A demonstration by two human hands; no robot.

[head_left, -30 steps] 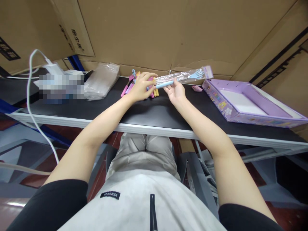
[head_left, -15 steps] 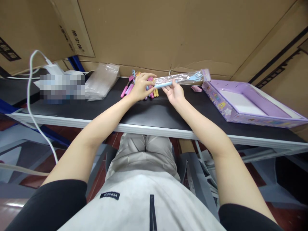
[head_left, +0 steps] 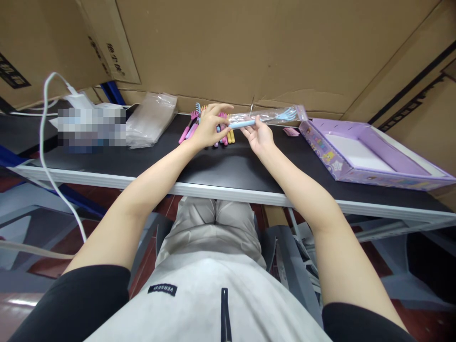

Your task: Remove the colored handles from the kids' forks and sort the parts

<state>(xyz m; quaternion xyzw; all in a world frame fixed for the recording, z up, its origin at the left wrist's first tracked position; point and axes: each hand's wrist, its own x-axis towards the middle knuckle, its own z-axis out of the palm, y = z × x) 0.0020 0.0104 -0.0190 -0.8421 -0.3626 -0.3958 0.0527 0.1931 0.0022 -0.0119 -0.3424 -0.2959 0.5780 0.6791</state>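
A light blue back scratcher (head_left: 244, 124) lies inside a long clear plastic bag (head_left: 267, 115), held just above the table with its claw end to the right. My right hand (head_left: 262, 137) supports the handle around its middle, thumb on top and fingers underneath. At the handle's left end, my left hand (head_left: 208, 128) pinches the end of the handle or bag between thumb and fingertips, one finger stretched out above. Behind and under my left hand lie several back scratchers (head_left: 188, 130) in pink, purple, yellow and blue, partly hidden by it.
On the right stands a purple open box (head_left: 342, 166), with a small pink packet (head_left: 291, 132) beside it. Left of the scratchers is a stack of clear plastic bags (head_left: 151, 121). A white cable (head_left: 43, 137) hangs over the table's left part. Cardboard (head_left: 213, 47) walls the back.
The bagged blue back scratcher has shifted slightly left, its claw end a little nearer my right hand. One finger of my left hand has straightened above the bag.
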